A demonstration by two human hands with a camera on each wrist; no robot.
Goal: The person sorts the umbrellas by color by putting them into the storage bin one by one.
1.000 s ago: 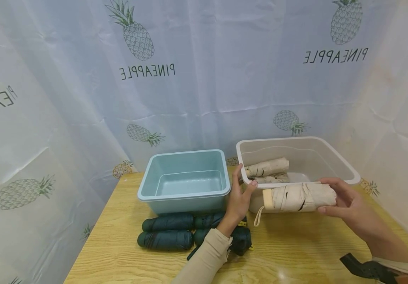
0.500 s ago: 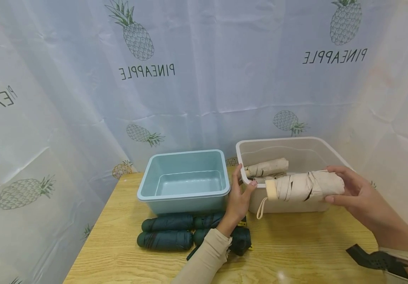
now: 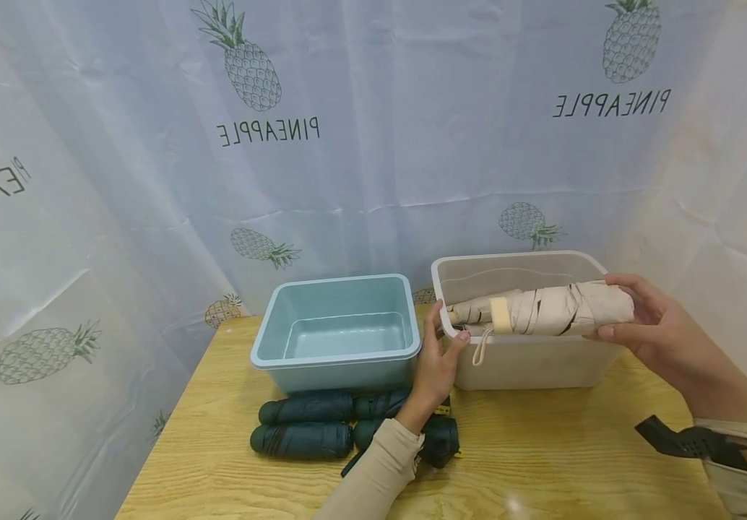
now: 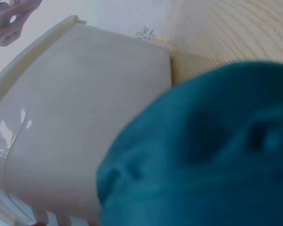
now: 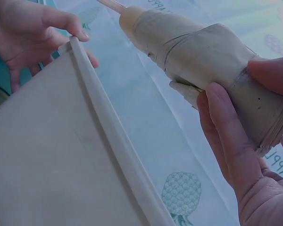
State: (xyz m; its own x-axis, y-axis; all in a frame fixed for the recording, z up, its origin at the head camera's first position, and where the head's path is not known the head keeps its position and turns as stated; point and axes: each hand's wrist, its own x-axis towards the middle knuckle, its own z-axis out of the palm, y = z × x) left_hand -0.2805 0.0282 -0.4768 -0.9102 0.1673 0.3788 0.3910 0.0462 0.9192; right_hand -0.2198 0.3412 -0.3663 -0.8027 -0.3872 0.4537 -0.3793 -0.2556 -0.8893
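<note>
My right hand (image 3: 666,332) grips a folded beige umbrella (image 3: 552,309) by its wide end, holding it over the front rim of the off-white bin (image 3: 536,365). The umbrella's pale yellow handle and wrist loop point left. In the right wrist view, thumb and fingers wrap the umbrella's cloth (image 5: 203,61). At the bin's front left corner, my left hand (image 3: 435,368) pinches the rim, thumb in front. Inside lie other beige umbrellas (image 3: 471,312), partly hidden behind the held one. The left wrist view shows the bin's wall (image 4: 89,108) behind a blurred dark teal shape (image 4: 203,150).
A light blue bin (image 3: 341,365) stands left of the off-white one. In front of it, several folded dark green umbrellas (image 3: 308,439) lie in two rows on the wooden table (image 3: 198,448), partly behind the left forearm. A pineapple-print curtain (image 3: 399,144) hangs behind.
My right hand has raised the beige umbrella from in front of the off-white bin to over its rim, shifting slightly right. The left hand has stayed at the bin's corner.
</note>
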